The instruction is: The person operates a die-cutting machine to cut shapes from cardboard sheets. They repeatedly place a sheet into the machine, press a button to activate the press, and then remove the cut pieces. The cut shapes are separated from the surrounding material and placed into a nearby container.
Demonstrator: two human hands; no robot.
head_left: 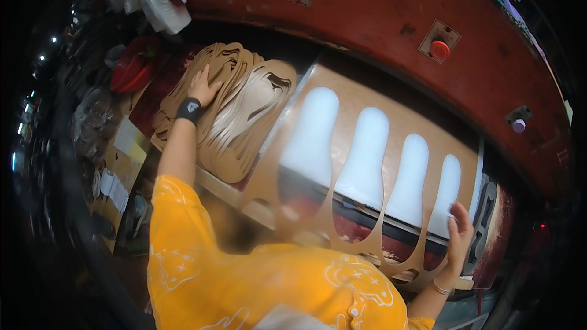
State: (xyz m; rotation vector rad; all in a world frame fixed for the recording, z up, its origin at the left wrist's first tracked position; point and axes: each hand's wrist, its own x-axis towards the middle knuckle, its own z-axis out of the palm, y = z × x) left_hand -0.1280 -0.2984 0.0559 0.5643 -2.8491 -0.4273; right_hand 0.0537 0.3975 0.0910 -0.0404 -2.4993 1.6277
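My left hand [205, 90] lies on a thick pile of tan sole-shaped cutouts [235, 154], its fingers stretched over the upper pieces. To the right spreads a tan sheet [350, 113] with sole-shaped holes, its near part hanging past the edge of a white board [367, 146] that shows through the holes. Beside the sheet's right end, my right hand [460, 235] is raised with fingers apart and nothing visible in them. Whether it touches the sheet, I cannot tell.
A dark red machine beam [367, 18] crosses the far side, carrying red push buttons [439, 50] and a purple one [518, 125]. Dark grey sole-shaped tools [481, 229] stand at the right end. Far left are a red container [134, 67] and a plastic bag [162, 6].
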